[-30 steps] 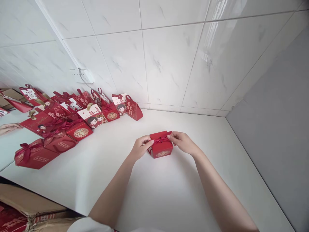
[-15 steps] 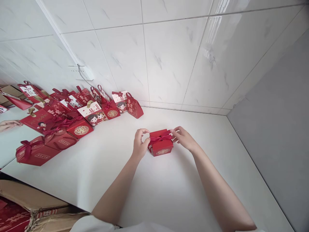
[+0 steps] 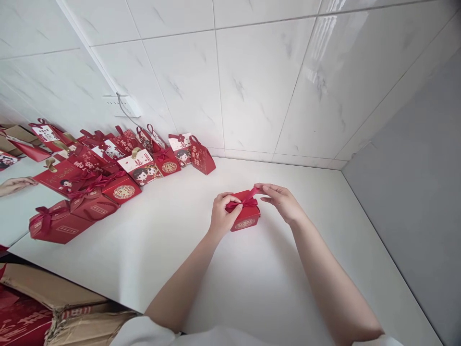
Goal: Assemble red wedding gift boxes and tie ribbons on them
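A small red box with a gold round emblem on its front stands on the white table. A dark red ribbon is tied in a bow across its top. My left hand is at the box's left side, thumb and fingers pinched on the bow near its knot. At the upper right of the box, my right hand pinches a ribbon end between thumb and forefinger and holds it raised.
Several red gift boxes stand grouped on the table's left, by the tiled wall. Another person's hand shows at the far left. A torn cardboard carton with red items is at lower left; a grey panel borders the right.
My left hand has moved right onto the bow and closed on it. My right hand has lifted a ribbon end slightly up. The view has shifted a little.
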`<state>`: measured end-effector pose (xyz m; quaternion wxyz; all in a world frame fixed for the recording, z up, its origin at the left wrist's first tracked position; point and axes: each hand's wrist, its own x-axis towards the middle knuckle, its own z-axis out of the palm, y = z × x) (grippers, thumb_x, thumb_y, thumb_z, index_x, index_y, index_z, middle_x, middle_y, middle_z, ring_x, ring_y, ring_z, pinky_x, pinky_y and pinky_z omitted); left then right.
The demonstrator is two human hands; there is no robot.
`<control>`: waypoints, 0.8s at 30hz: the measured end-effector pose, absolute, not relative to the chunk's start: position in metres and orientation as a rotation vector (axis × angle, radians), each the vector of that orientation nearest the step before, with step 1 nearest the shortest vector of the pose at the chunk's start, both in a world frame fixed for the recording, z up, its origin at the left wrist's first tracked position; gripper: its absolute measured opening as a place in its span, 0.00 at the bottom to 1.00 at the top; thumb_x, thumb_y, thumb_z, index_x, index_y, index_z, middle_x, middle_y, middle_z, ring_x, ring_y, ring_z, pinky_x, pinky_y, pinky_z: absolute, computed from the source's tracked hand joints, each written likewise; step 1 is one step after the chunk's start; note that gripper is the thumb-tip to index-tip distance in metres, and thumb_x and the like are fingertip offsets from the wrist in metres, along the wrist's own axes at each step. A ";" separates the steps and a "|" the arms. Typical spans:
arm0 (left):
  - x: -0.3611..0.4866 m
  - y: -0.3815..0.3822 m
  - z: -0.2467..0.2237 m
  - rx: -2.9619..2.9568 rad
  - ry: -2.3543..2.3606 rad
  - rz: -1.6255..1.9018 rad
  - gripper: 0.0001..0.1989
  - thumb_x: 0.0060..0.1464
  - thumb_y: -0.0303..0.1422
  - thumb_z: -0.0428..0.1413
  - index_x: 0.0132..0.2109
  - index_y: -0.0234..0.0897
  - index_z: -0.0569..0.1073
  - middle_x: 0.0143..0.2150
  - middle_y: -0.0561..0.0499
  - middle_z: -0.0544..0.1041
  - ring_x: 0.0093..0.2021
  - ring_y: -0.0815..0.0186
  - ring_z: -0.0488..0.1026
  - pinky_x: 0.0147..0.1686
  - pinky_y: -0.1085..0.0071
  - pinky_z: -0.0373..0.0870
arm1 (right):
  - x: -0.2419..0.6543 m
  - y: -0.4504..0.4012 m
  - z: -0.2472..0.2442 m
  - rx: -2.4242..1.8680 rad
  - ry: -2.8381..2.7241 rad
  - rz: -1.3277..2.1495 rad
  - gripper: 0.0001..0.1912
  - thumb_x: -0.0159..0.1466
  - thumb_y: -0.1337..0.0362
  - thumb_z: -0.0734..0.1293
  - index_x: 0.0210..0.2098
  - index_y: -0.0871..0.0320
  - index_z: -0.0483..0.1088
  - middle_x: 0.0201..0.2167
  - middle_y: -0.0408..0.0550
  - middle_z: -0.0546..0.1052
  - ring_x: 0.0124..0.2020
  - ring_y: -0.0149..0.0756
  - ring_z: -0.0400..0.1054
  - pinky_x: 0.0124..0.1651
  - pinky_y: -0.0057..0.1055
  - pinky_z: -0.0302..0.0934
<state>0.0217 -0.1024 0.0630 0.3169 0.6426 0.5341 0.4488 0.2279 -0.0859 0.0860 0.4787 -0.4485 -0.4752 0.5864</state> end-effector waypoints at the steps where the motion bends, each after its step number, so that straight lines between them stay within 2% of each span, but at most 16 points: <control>1: 0.022 -0.102 0.063 1.713 1.419 1.182 0.03 0.52 0.31 0.59 0.35 0.43 0.76 0.50 0.47 0.71 0.56 0.55 0.67 0.55 0.55 0.64 | 0.227 -0.087 0.087 -1.075 -1.150 1.440 0.17 0.62 0.50 0.67 0.43 0.53 0.78 0.50 0.50 0.78 0.55 0.45 0.69 0.57 0.43 0.61; 3: 0.023 -0.102 0.064 1.760 1.436 1.190 0.04 0.51 0.29 0.59 0.35 0.43 0.76 0.50 0.47 0.70 0.55 0.56 0.67 0.55 0.55 0.64 | 0.226 -0.088 0.088 -1.058 -1.141 1.426 0.17 0.60 0.50 0.69 0.41 0.53 0.78 0.48 0.50 0.78 0.52 0.44 0.70 0.56 0.44 0.62; 7: 0.025 -0.101 0.065 1.779 1.440 1.185 0.05 0.50 0.27 0.58 0.34 0.43 0.75 0.48 0.47 0.71 0.52 0.56 0.69 0.53 0.55 0.66 | 0.221 -0.090 0.090 -1.027 -1.168 1.380 0.14 0.53 0.54 0.75 0.36 0.53 0.78 0.38 0.48 0.80 0.41 0.40 0.73 0.50 0.42 0.65; 10: 0.025 -0.100 0.065 1.755 1.441 1.175 0.05 0.50 0.26 0.57 0.34 0.42 0.74 0.47 0.47 0.71 0.51 0.56 0.70 0.52 0.56 0.66 | 0.221 -0.092 0.093 -0.973 -1.206 1.409 0.15 0.53 0.56 0.76 0.37 0.54 0.75 0.34 0.46 0.79 0.35 0.36 0.72 0.46 0.40 0.67; 14: 0.026 -0.100 0.065 1.694 1.425 1.158 0.06 0.49 0.25 0.56 0.33 0.41 0.73 0.45 0.49 0.71 0.49 0.59 0.71 0.52 0.58 0.66 | 0.225 -0.096 0.099 -0.955 -1.304 1.447 0.14 0.57 0.56 0.73 0.40 0.54 0.73 0.37 0.47 0.77 0.37 0.36 0.71 0.43 0.38 0.67; 17: 0.026 -0.100 0.064 1.615 1.409 1.153 0.06 0.49 0.25 0.55 0.33 0.41 0.73 0.45 0.50 0.71 0.48 0.61 0.71 0.52 0.60 0.67 | 0.226 -0.098 0.102 -0.923 -1.357 1.494 0.11 0.59 0.57 0.72 0.39 0.53 0.72 0.38 0.47 0.75 0.40 0.36 0.70 0.46 0.37 0.67; 21: 0.027 -0.099 0.063 1.587 1.403 1.142 0.05 0.49 0.25 0.55 0.32 0.41 0.72 0.46 0.50 0.71 0.49 0.63 0.71 0.53 0.61 0.66 | 0.224 -0.096 0.096 -0.883 -1.176 1.578 0.10 0.58 0.58 0.72 0.36 0.53 0.71 0.36 0.43 0.72 0.45 0.37 0.71 0.49 0.36 0.66; 24: 0.026 -0.098 0.064 1.599 1.415 1.115 0.05 0.49 0.25 0.55 0.32 0.40 0.72 0.45 0.50 0.71 0.48 0.63 0.71 0.54 0.61 0.66 | 0.222 -0.091 0.087 -0.877 -1.032 1.615 0.11 0.56 0.58 0.74 0.35 0.52 0.70 0.34 0.40 0.70 0.43 0.36 0.73 0.49 0.34 0.66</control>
